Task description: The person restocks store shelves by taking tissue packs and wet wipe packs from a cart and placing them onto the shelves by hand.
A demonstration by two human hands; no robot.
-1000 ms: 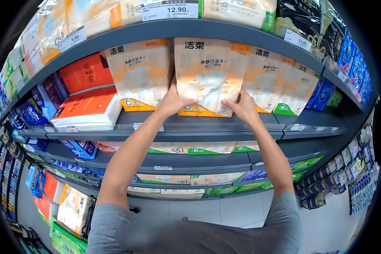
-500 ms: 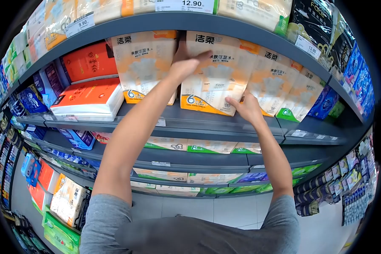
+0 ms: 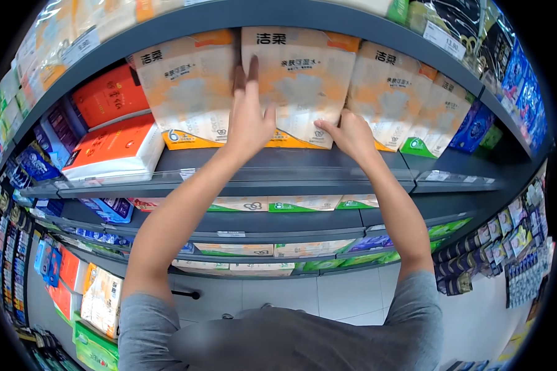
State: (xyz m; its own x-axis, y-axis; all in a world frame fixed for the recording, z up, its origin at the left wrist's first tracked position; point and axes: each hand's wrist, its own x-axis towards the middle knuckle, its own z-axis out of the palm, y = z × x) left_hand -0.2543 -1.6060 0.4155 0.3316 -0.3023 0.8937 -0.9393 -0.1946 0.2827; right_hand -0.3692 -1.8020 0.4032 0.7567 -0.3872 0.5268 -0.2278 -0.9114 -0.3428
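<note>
A tall pack of tissues (image 3: 303,93), white and orange, stands upright on the shelf in front of me. My right hand (image 3: 354,135) grips its lower right edge, thumb on the front face and the other fingers hidden at the side. My left hand (image 3: 251,117) is at its left edge, fingers stretched upward and apart, thumb over the front. Whether those fingertips press on the pack I cannot tell. Left of that hand is a similar tissue pack (image 3: 189,93); beyond my right hand stands another similar pack (image 3: 390,93).
Red-and-white tissue packs (image 3: 114,145) are stacked to the left on the same shelf (image 3: 278,176). A shelf edge (image 3: 303,15) runs close above the packs. Lower shelves hold more packs. At lower left is a group of goods including a green pack (image 3: 96,346).
My left hand has come out of the gap between the packs and down to the pack's left front edge. The gap has narrowed. My right hand still grips the lower right edge.
</note>
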